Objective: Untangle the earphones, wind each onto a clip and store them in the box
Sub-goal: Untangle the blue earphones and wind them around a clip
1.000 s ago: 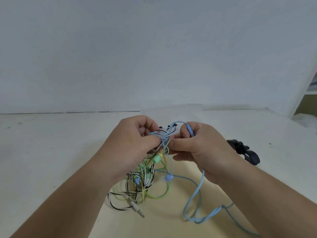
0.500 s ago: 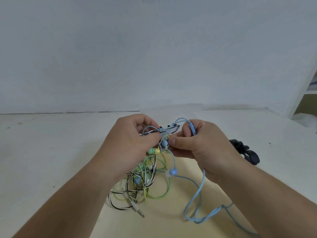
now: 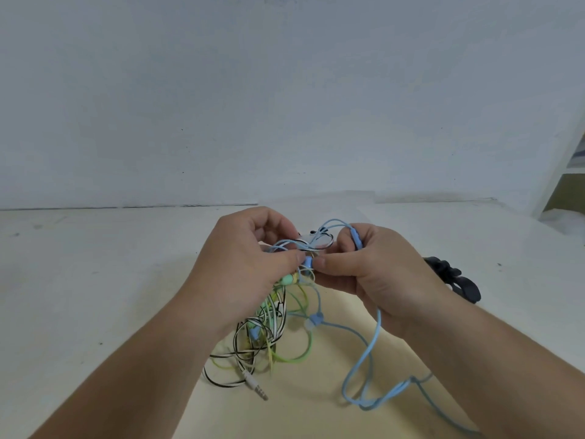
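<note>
Earphones [image 3: 266, 331] in one tangle mid-frame: top end held up between both hands, lower loops lying on a cream sheet [image 3: 316, 403] on the white desk [image 3: 95, 296]. Three cables in the knot: blue cable [image 3: 374, 340], green cable [image 3: 309, 343], black-and-white striped cable [image 3: 281, 318].

Left hand [image 3: 250, 267]: fingers curled, thumb and forefinger pinching strands at the top of the knot. Right hand [image 3: 376, 277]: thumb and forefinger pinching a small blue piece [image 3: 308, 262] on the blue cable, thumb tip just beside the left thumb tip.

Blue inline remote [image 3: 357, 240] sits against the right index finger. A blue loop arcs from it towards the left hand. Loose blue earbud [image 3: 314, 321] hangs below the hands. Mint-green earbud [image 3: 287, 279] is just under the left thumb. Blue cable drops from under the right palm, loops on the sheet and exits bottom right.

Silver jack plug [image 3: 258, 386] lies on the sheet at the bottom of the tangle; can't tell which cable it belongs to. Black clips [image 3: 456, 282] are on the desk behind the right wrist, partly hidden, apart from the tangle. Plain wall [image 3: 285, 106] behind, shelf edge [image 3: 563, 172] far right.
</note>
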`<state>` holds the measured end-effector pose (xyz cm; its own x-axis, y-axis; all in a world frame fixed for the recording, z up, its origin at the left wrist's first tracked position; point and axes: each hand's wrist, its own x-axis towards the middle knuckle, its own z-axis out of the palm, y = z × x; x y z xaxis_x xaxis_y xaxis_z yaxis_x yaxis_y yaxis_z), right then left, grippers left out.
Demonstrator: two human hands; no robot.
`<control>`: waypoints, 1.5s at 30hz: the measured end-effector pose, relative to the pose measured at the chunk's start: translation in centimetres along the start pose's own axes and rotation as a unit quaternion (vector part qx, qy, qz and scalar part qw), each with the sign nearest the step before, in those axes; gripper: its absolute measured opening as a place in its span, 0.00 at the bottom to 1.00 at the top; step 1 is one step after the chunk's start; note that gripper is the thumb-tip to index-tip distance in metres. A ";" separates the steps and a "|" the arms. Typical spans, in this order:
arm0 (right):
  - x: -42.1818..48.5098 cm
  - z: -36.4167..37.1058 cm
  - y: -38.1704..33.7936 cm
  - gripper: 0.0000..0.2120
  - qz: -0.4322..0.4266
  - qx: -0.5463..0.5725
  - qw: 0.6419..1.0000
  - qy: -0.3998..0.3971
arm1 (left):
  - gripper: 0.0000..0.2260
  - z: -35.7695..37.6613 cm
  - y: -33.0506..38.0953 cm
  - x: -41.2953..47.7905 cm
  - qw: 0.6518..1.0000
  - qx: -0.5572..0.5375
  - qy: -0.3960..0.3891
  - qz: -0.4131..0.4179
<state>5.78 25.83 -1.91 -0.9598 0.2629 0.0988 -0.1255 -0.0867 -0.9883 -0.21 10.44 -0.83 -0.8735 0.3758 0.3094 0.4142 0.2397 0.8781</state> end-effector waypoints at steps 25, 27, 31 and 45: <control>0.3 -0.1 -0.5 0.11 0.084 0.048 0.995 0.039 | 0.10 -0.1 0.2 -0.2 0.999 0.019 -0.027 0.037; 0.3 -0.2 -0.2 0.07 0.070 0.018 0.997 0.033 | 0.09 0.1 0.3 -0.4 0.999 0.014 -0.043 0.028; 0.2 -0.3 -0.1 0.02 0.054 0.012 0.998 0.021 | 0.05 0.3 0.2 -0.4 0.999 -0.018 -0.040 0.016; 0.2 -0.3 -0.1 0.08 0.049 -0.018 0.998 0.025 | 0.07 -0.5 0.1 -0.1 0.999 0.020 -0.029 0.031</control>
<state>5.68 26.19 -1.82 -0.9534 0.3016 -0.0037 -0.0215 -0.0802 -0.9965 -0.24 10.02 -0.56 -0.8303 0.4421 0.3394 0.4773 0.2496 0.8425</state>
